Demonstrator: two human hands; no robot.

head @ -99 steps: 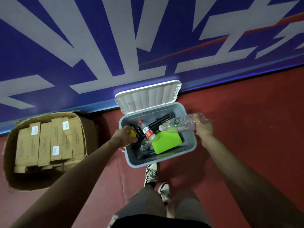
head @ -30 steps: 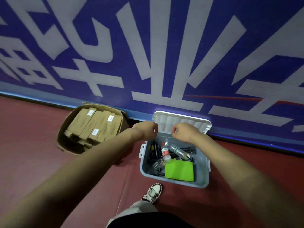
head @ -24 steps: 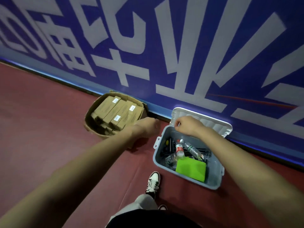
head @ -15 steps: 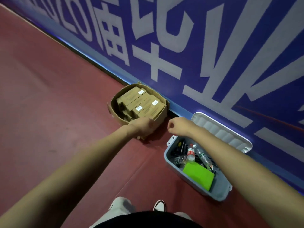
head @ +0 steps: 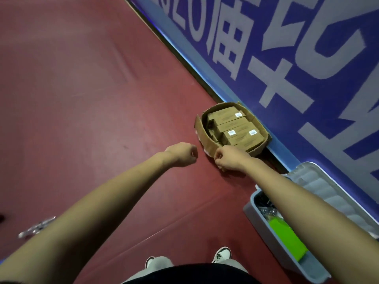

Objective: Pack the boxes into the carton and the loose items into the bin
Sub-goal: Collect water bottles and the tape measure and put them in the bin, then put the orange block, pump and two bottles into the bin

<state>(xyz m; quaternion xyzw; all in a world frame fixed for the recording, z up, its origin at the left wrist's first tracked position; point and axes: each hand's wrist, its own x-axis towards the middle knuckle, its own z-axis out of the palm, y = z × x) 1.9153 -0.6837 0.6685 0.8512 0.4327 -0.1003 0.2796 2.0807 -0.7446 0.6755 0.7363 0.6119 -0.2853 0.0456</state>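
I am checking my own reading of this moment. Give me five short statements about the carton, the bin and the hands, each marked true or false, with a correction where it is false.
1. The carton holds brown boxes with white labels. True.
2. The lid of the grey bin is closed. False: it stands open, tipped back toward the blue wall.
3. A green item lies in the grey bin. True.
4. The left hand holds a bottle. False: its fingers are curled and it holds nothing.
5. The carton stands far from the blue wall. False: it sits right at the foot of the wall.
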